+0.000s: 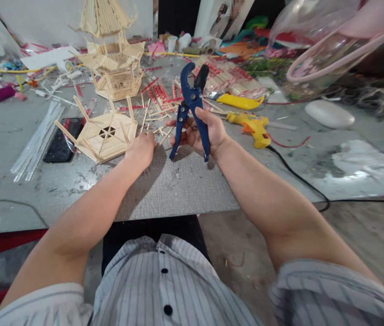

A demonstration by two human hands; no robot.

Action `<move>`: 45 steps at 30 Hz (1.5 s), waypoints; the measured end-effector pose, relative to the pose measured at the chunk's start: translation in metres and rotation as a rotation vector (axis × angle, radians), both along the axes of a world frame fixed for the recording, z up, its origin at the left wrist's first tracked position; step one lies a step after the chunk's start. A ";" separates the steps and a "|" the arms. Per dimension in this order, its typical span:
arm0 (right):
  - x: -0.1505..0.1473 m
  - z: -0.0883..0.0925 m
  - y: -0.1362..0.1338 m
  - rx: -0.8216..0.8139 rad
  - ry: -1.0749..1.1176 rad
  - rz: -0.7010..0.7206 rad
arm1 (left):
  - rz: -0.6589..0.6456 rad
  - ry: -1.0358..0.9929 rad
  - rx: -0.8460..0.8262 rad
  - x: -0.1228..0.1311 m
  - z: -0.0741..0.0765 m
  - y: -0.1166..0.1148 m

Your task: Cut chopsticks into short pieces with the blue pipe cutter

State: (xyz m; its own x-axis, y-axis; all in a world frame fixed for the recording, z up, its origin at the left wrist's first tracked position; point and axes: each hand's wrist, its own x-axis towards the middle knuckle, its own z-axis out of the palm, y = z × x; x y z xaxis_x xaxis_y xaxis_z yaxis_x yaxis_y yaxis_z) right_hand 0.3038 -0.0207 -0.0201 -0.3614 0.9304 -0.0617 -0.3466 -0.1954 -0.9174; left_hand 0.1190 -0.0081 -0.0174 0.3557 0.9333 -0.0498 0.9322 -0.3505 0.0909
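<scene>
My right hand (208, 129) holds a blue cutter (194, 97) upright, its curved jaw and black tip pointing away from me and its handles spread apart. Beside the hexagonal stick base (107, 136), my left hand (141, 149) rests with its fingers curled at the base's right edge; whether they pinch a stick is hidden. Several upright posts stand on the base, which has a spoked hole in its middle. Short cut sticks (160, 117) lie between the two hands. Behind the base rises a tiered stick pagoda (117, 68).
A yellow glue gun (255, 129) with a black cord lies at the right, near a yellow serrated tool (241, 101). Clear glue sticks (39, 138) and a black phone (63, 142) are at the left. A white oval object (329, 114) sits farther right.
</scene>
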 end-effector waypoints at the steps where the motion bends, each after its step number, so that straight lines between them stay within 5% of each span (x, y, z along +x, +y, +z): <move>1: 0.000 0.000 0.000 -0.003 -0.027 -0.007 | -0.010 0.000 0.000 0.000 -0.001 0.000; 7: -0.002 0.000 0.001 0.006 -0.138 -0.081 | 0.050 -0.284 -0.008 -0.004 -0.006 0.008; 12: -0.001 -0.003 0.001 0.049 -0.100 0.001 | 0.103 -0.668 -0.324 -0.001 -0.006 0.008; 20: -0.001 -0.001 0.000 0.003 -0.349 -0.108 | 0.108 -0.864 -0.496 0.001 -0.006 0.005; 27: 0.001 -0.003 0.003 0.059 -0.306 -0.070 | 0.082 -1.047 -0.617 0.001 -0.003 0.003; 35: 0.001 -0.005 0.002 0.085 -0.166 -0.014 | 0.085 -1.063 -0.649 0.003 -0.002 0.002; 45: 0.001 0.000 -0.002 0.008 -0.503 -0.099 | 0.085 -1.024 -0.620 0.002 -0.002 0.002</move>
